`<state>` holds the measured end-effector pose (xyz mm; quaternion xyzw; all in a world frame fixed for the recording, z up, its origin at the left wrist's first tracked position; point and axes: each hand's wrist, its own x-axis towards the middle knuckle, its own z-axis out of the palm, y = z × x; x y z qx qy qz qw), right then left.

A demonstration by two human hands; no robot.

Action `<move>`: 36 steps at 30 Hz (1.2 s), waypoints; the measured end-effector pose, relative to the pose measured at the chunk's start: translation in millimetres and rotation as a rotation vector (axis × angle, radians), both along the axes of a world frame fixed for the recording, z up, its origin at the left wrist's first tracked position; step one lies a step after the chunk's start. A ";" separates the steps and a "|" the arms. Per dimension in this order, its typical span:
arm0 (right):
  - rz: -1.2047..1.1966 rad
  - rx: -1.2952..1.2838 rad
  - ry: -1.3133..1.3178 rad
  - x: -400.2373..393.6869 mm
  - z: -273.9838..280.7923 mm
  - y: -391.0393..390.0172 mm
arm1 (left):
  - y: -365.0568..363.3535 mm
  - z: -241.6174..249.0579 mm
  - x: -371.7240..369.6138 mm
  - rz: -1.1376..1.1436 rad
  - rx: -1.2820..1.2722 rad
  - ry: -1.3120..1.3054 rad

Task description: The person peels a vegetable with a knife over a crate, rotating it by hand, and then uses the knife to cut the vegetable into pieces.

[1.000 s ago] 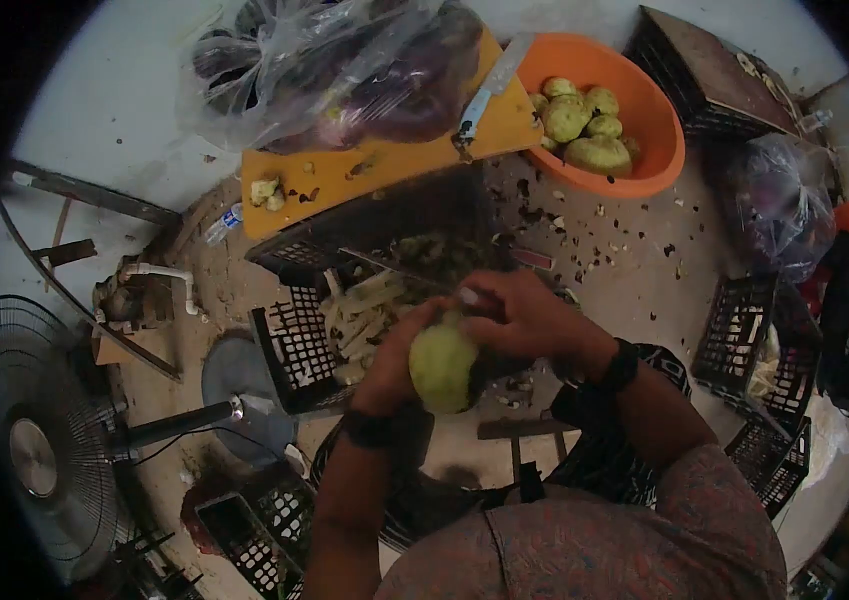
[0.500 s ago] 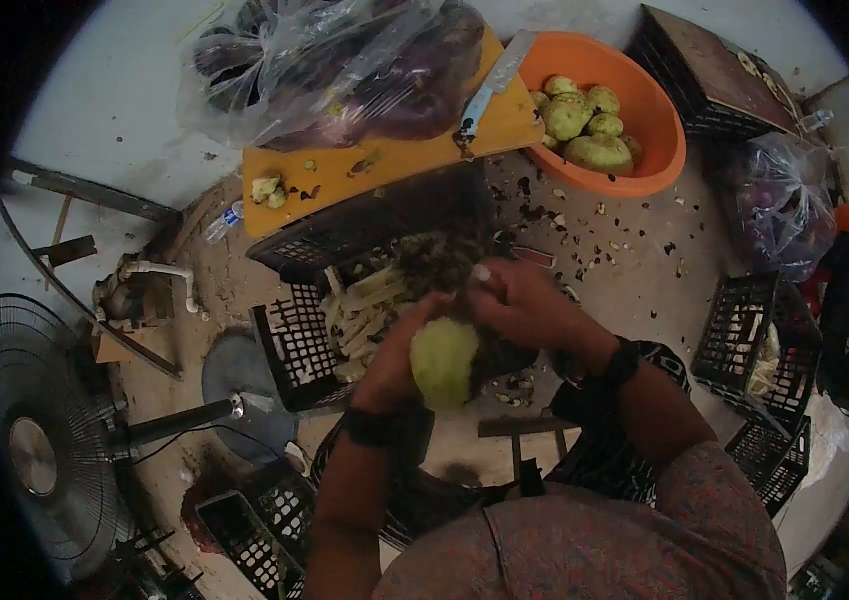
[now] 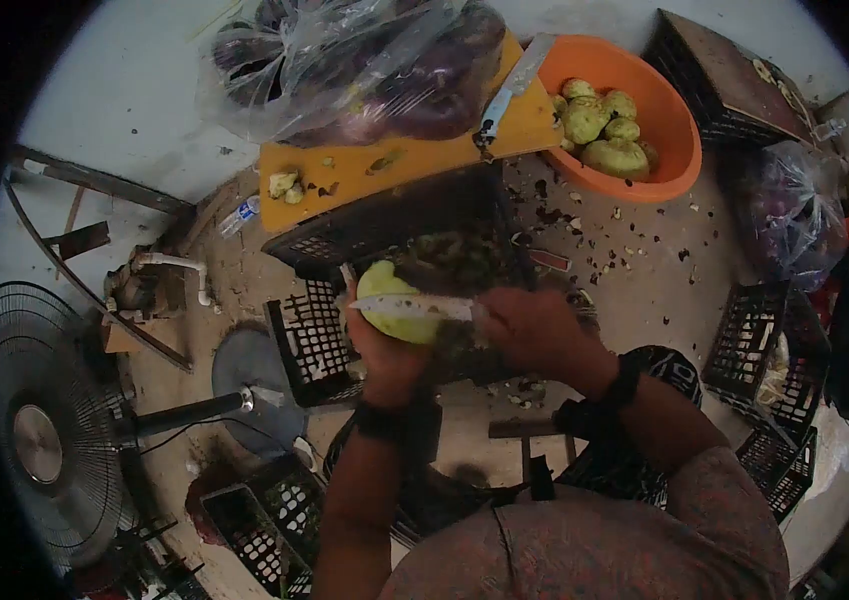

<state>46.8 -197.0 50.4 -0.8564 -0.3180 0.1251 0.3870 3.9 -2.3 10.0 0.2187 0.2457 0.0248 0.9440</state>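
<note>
My left hand (image 3: 384,362) cups a rounded, peeled pale green vegetable (image 3: 381,280) from below and the left. A knife (image 3: 422,305) is gripped by its handle in my right hand (image 3: 536,328), which is slightly blurred. Its flat, speckled blade points left and lies across the vegetable in this view. Beneath both hands is a black plastic crate (image 3: 294,352) with dark scraps inside, partly covered by my hands and the vegetable.
Several peeled vegetables lie in an orange basin (image 3: 679,165). Beside it, a second knife (image 3: 514,95) rests on a yellow board (image 3: 344,192) with a clear bag of purple produce (image 3: 384,100). A fan (image 3: 39,440) stands left; more black crates (image 3: 744,335) sit right. Scraps litter the floor.
The vegetable and my left hand have moved up and left. The knife blade now shows across the vegetable. The view has shifted slightly.
</note>
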 end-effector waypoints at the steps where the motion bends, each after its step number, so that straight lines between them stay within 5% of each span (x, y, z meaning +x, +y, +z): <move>1: 0.008 0.007 -0.017 -2.6 -4.1 1.6 | -5.3 11.8 2.9 0.058 -0.001 0.041; 23: 0.082 0.149 -0.118 -2.4 -6.5 -2.4 | -10.3 17.4 0.0 0.038 -0.041 -0.177; 27: 0.113 0.126 -0.168 0.9 -7.8 -2.4 | -11.4 16.4 -0.4 0.098 0.039 0.032; 36: -0.043 0.151 -0.056 -8.0 -6.8 8.4 | -19.7 12.8 -6.3 0.121 0.000 -0.194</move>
